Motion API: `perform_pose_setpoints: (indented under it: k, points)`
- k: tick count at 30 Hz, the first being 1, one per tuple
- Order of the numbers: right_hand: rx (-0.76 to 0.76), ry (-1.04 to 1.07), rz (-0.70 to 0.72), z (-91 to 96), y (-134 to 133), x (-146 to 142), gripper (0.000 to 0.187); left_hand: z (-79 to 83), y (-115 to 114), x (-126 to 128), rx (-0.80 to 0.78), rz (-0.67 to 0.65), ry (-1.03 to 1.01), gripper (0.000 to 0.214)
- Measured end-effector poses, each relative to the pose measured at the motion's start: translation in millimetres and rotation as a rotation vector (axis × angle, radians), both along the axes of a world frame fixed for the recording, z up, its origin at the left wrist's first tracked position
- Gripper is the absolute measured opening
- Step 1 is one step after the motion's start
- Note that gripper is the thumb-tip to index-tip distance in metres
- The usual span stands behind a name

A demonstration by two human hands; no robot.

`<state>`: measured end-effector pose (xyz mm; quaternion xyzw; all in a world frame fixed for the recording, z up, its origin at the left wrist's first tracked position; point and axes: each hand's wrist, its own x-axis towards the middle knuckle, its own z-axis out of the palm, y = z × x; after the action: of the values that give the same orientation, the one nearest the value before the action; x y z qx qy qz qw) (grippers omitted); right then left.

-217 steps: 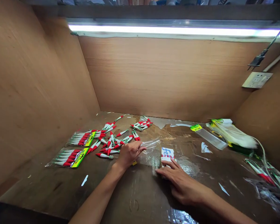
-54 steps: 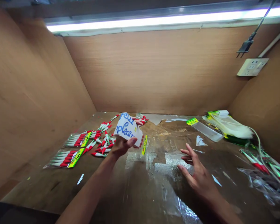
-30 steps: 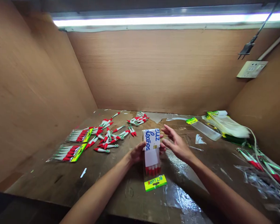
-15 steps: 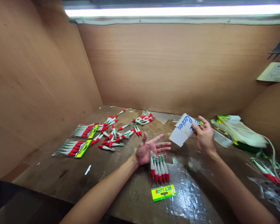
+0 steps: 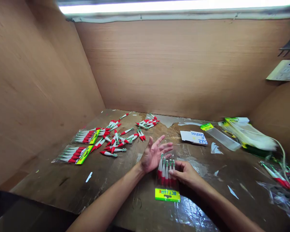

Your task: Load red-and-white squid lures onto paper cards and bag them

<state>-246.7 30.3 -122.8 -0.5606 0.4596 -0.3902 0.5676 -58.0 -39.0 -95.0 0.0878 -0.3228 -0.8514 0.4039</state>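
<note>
In front of me is a clear packet of red-and-white fishing lures with a yellow-green "BCT LURE" header at its near end. My right hand pinches the right edge of this packet between thumb and fingers. My left hand is open, palm up with fingers spread, at the packet's upper left and holding nothing; whether it touches the plastic I cannot tell. Beyond my hands lies a white card with blue handwriting. Loose red-and-white lures are heaped to the left of it.
Two filled lure packets lie at the left. A flat clear bag with a yellow header rests by a stack of such bags at the right. More lures and crumpled plastic are at the right edge. Wooden panels enclose the table.
My right hand has let go of the white card, which now lies on the table, and has come down and left onto the lure packet. My left hand stays spread.
</note>
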Motion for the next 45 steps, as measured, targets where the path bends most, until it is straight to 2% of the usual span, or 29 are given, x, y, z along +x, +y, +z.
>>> perform_pose_setpoints:
  k: [2, 6, 9, 12, 14, 16, 18, 21, 24, 27, 29, 31, 34, 41, 45]
  points:
    - [0.026, -0.126, 0.074, -5.3, -7, -13, 0.037, -6.2, 1, 3, -0.044, 0.024, -0.225, 0.078]
    - [-0.006, -0.12, -0.011, -6.1, -12, -32, 0.037, -16.5, 4, 1, -0.351, 0.085, -0.724, 0.047]
    - [-0.031, -0.115, -0.025, -2.1, -12, -34, 0.037, -20.2, 8, -6, -0.523, 0.203, -0.849, 0.026]
    - [-0.047, -0.113, -0.053, 0.3, -11, -34, 0.043, -23.2, 10, -10, -0.55, 0.284, -0.86, 0.012]
    - [-0.05, -0.083, -0.062, 0.3, -11, -35, 0.043, -24.6, 10, -11, -0.533, 0.304, -0.852, 0.014]
    - [-0.049, -0.064, -0.062, -0.6, -10, -36, 0.04, -24.0, 10, -11, -0.504, 0.28, -0.828, 0.024]
    - [-0.043, -0.065, -0.065, -2.5, -9, -36, 0.039, -21.5, 11, -11, -0.443, 0.203, -0.776, 0.037]
    - [-0.024, -0.066, -0.056, -6.1, -11, -37, 0.044, -17.0, 12, -10, -0.347, 0.127, -0.723, 0.052]
    - [-0.084, -0.003, -0.171, -4.4, -14, -42, 0.06, -15.8, 14, -10, -0.331, 0.131, -0.741, 0.055]
    - [-0.281, 0.117, -0.355, 8.2, -13, -45, 0.074, -17.9, 14, -9, -0.324, 0.094, -0.736, 0.056]
    - [-0.436, 0.26, -0.383, 18.9, -10, -46, 0.063, -19.6, 15, -9, -0.323, 0.084, -0.737, 0.056]
    - [-0.557, 0.423, -0.341, 26.8, -6, -46, 0.04, -20.6, 16, -9, -0.325, 0.075, -0.75, 0.056]
    - [-0.612, 0.54, -0.292, 30.4, -3, -44, 0.018, -20.8, 18, -10, -0.331, 0.069, -0.777, 0.052]
    - [-0.606, 0.484, -0.264, 34.5, 1, -40, 0.011, -19.6, 23, -13, -0.292, 0.068, -0.789, 0.044]
    - [-0.719, 0.518, -0.26, 39.1, 2, -40, 0.016, -17.2, 24, -13, -0.281, 0.049, -0.784, 0.044]
